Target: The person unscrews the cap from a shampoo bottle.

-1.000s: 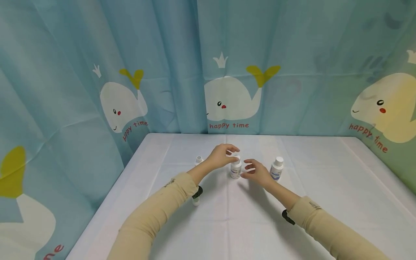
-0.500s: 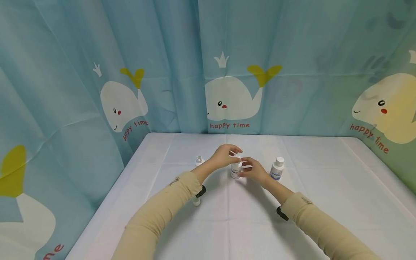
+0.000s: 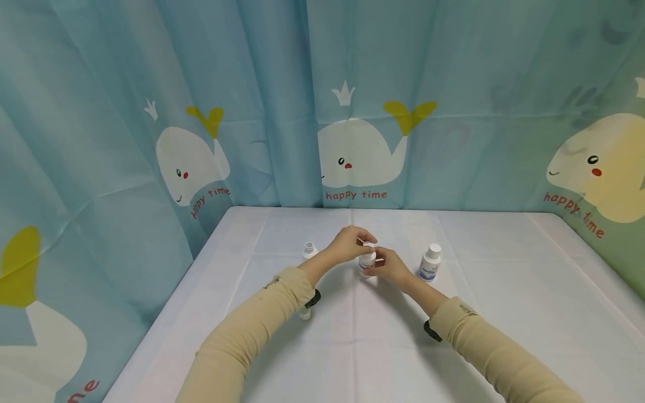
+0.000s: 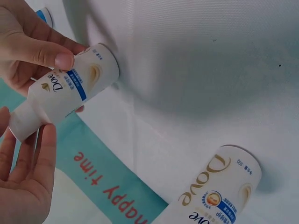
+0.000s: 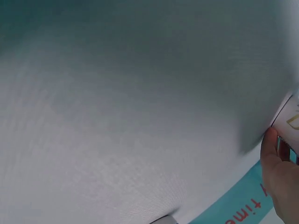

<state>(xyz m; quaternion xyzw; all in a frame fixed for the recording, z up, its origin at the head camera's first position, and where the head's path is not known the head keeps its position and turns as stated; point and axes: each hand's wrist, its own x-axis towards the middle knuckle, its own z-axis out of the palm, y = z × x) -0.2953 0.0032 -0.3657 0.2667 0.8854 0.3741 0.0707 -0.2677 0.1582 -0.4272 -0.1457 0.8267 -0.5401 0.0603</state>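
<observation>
A small white Dove bottle (image 4: 70,88) stands on the table between the two hands, its base on the cloth. My left hand (image 3: 349,244) pinches the bottle's white cap (image 4: 27,121) from above, thumb on one side and fingers on the other. My right hand (image 3: 392,267) holds the bottle's body, its thumb (image 4: 64,60) lying over the label. In the right wrist view only the right hand's fingers and a corner of the bottle (image 5: 290,126) show, at the right edge.
An uncapped white bottle (image 3: 309,252) stands left, partly behind the left forearm. To the right stands a capped white bottle (image 3: 430,263). A small white cap-like piece (image 3: 304,313) lies by the left wrist. A whale-print curtain (image 3: 282,140) hangs behind the white-covered table (image 3: 504,291).
My right hand has moved left from beside the bottle and taken hold of its body. The left hand has shifted slightly right and closed on the cap.
</observation>
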